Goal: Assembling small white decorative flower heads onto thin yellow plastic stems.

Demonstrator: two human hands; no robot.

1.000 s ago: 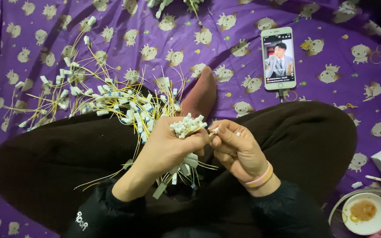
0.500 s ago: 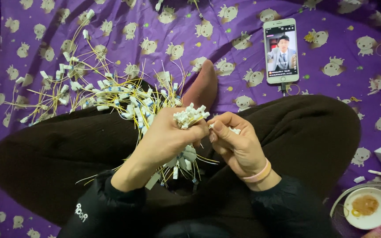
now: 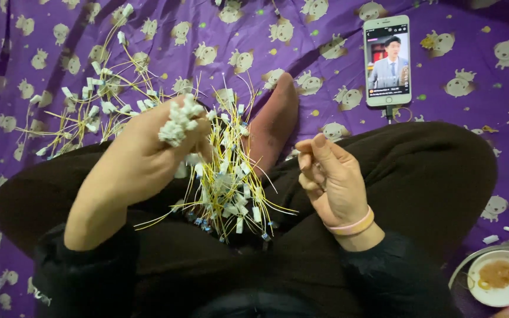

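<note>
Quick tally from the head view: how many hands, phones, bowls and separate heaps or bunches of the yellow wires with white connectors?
Hands: 2, left hand and right hand
Phones: 1, phone
Bowls: 1, bowl
Wire groups: 3, held bunch, lap bundle, loose pile on the purple cloth
Total: 7

One screen only: white-framed smartphone, upright rectangle, lying on the purple patterned cloth at upper right. Display lit, showing a video picture in grey-blue tones.
</note>
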